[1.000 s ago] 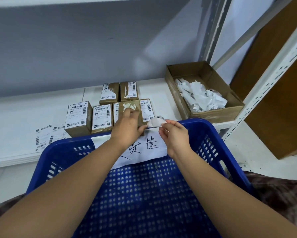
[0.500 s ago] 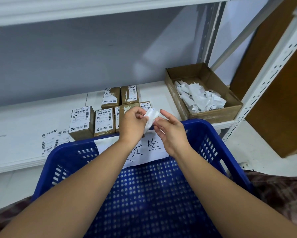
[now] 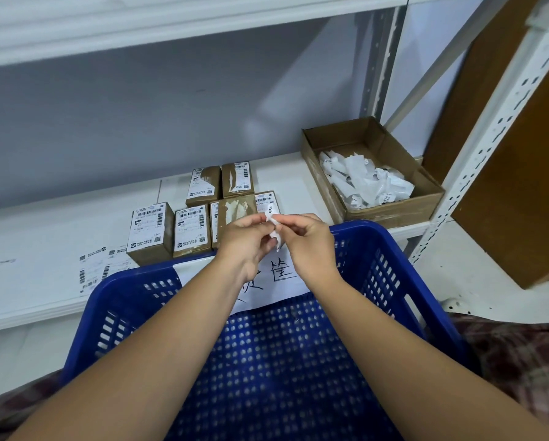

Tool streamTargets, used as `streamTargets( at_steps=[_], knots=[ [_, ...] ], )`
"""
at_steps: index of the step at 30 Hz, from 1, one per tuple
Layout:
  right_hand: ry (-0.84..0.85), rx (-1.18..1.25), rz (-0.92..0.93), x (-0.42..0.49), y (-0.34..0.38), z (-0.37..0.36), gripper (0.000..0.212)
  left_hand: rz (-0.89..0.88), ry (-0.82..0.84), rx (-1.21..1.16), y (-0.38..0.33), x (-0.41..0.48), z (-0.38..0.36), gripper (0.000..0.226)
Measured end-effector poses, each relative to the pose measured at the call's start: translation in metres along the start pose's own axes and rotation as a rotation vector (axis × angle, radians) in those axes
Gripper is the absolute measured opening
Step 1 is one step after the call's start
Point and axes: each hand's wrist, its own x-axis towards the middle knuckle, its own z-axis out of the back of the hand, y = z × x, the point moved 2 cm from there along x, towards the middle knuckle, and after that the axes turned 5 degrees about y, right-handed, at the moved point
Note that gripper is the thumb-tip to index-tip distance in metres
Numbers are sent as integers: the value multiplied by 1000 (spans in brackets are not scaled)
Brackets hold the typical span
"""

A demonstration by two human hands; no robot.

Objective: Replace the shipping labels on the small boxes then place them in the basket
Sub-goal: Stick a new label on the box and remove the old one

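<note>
Both my left hand [image 3: 247,246] and right hand [image 3: 308,246] pinch the old label [image 3: 272,219] between them; the stripped box [image 3: 235,210] sits just beyond my left knuckles. I'd ball it tight, sticky side inward.

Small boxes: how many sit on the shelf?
7 boxes: two in the back row, five in the front row, the fourth stripped bare; others may be hidden.

Open shelf [image 3: 44,237] lies left of the small boxes [image 3: 192,230]; a gap separates them from the cardboard tray [image 3: 391,214]. The rim of the blue basket [image 3: 362,227] fronts the boxes; an upper shelf [image 3: 171,23] hangs overhead
</note>
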Motion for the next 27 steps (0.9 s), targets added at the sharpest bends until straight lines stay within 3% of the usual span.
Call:
streamTargets(
  at_steps=[5, 8, 11, 13, 17, 20, 22, 25, 27],
  knots=[
    [33, -60, -33, 2, -3, 1, 22, 95, 67, -189, 4, -3, 4, 10],
    [52, -136, -24, 1, -3, 6, 26, 68, 126, -121, 4, -5, 3, 12],
    [125, -136, -5, 1, 1, 7, 31, -38, 51, 27, 1, 0, 3, 12],
    [113, 3, -24, 1, 4, 7, 32, -82, -4, 39, -2, -1, 4, 8],
    [-114, 391, -227, 3, 1, 15, 30, -78, -46, -42, -6, 0, 3, 14],
    [8, 430, -413, 2, -1, 15, 13, -87, -21, -42, -4, 0, 0, 13],
    [77, 519, -491, 1, -4, 11, 15, -130, -33, -12, -3, 2, -1, 11],
    [93, 612, -488, 4, -4, 6, 23, -212, -82, 49, 0, 6, -1, 15],
    [35, 586, -462, 7, -3, 6, 11, -221, -75, 64, 1, 8, -5, 14]
  ],
)
